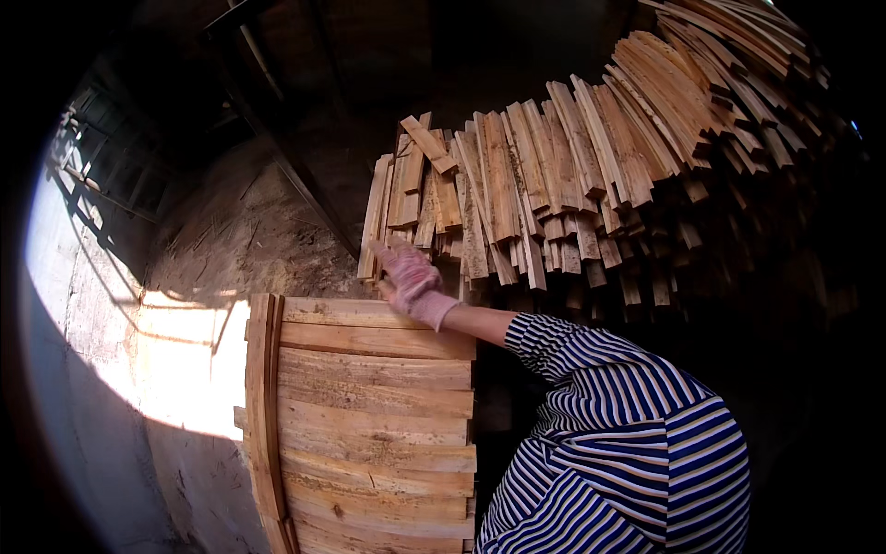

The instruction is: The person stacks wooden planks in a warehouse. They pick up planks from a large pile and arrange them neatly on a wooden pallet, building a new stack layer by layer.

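My right hand [411,282], in a pink work glove, reaches out from a blue-and-white striped sleeve [628,443]. Its fingers are spread and rest against the lower ends of the pale wooden slats [517,185] stacked ahead, at the pile's left side. I see nothing gripped in it. Just below the hand lies a flat stack of wide wooden boards [374,415], with two narrow strips [263,406] running along its left edge. My left hand is out of sight.
The slat pile curves away to the upper right [711,83]. A dirt and sawdust floor [240,231] lies to the left, partly in bright sunlight [175,369]. A pale wall [65,258] and dark beams [277,102] stand beyond.
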A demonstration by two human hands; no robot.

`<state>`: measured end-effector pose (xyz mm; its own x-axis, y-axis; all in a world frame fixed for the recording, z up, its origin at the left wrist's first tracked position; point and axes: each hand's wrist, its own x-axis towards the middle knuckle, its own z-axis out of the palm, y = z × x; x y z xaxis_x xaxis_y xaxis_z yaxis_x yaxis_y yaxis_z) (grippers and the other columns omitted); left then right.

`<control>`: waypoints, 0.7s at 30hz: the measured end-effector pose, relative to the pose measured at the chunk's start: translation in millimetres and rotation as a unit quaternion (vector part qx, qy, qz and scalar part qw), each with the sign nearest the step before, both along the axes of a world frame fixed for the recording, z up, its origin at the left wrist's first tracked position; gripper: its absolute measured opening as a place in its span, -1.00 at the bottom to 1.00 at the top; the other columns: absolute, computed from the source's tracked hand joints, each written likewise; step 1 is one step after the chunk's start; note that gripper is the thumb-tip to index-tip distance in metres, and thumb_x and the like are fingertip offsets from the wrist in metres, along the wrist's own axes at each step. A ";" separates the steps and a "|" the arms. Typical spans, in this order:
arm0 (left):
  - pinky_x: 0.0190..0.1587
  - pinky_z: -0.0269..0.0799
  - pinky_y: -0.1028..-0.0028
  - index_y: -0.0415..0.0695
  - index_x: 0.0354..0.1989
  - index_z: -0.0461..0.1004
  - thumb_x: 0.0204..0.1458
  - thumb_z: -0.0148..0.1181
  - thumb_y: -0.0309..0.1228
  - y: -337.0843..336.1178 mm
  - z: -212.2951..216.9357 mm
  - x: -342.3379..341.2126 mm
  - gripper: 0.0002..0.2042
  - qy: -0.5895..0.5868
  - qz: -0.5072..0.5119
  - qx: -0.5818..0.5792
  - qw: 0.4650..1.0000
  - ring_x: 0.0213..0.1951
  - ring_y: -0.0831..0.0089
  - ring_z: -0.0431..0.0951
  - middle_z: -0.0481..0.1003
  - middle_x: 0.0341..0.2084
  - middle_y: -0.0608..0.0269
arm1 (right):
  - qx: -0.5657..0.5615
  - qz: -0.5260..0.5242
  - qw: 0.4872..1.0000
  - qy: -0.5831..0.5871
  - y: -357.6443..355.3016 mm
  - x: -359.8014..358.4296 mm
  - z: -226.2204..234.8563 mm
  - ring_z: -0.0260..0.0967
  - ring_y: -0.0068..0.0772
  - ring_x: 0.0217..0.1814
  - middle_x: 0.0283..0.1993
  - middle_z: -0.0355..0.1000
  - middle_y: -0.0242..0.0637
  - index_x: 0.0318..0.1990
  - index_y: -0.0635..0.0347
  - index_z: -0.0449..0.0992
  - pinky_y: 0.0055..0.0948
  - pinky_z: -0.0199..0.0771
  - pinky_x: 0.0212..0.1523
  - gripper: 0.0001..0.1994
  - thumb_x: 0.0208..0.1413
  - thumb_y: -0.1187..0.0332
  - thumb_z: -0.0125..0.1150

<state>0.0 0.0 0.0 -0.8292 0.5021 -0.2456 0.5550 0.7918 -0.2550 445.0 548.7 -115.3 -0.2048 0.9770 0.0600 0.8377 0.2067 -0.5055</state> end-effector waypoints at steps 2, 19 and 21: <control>0.02 0.60 0.09 -0.09 0.35 0.31 -0.04 0.46 -0.23 1.8 9.8 21.7 -0.26 0.109 0.061 -0.045 0.991 0.02 0.01 0.61 0.55 0.06 -0.07 | -0.154 -0.241 0.958 -0.030 27.8 71.9 -34.3 -0.15 0.07 0.60 0.57 -0.10 0.00 0.53 -0.19 -0.08 -0.03 -0.04 0.51 -0.19 0.18 0.18 0.21; 0.43 0.19 0.14 -0.19 0.39 0.22 0.05 0.38 -0.46 546.2 -77.1 296.8 -0.30 -0.370 -0.272 0.444 0.769 0.38 0.16 0.23 0.30 0.33 0.01 | -0.430 -0.314 0.837 0.130 165.8 240.3 -40.0 0.46 -0.27 0.04 0.38 0.22 0.13 0.52 0.10 -0.10 -0.37 0.54 0.09 -0.25 0.29 0.23 0.16; 0.41 0.21 0.18 -0.18 0.41 0.18 0.10 0.39 -0.31 613.6 -87.0 377.2 -0.28 -0.586 -0.205 0.388 0.682 0.38 0.19 0.25 0.26 0.36 0.04 | -0.390 -0.247 0.754 0.468 151.1 275.1 -76.7 0.45 -0.28 0.08 0.27 0.33 0.03 0.41 0.19 0.10 -0.33 0.53 0.10 -0.28 0.15 0.27 0.31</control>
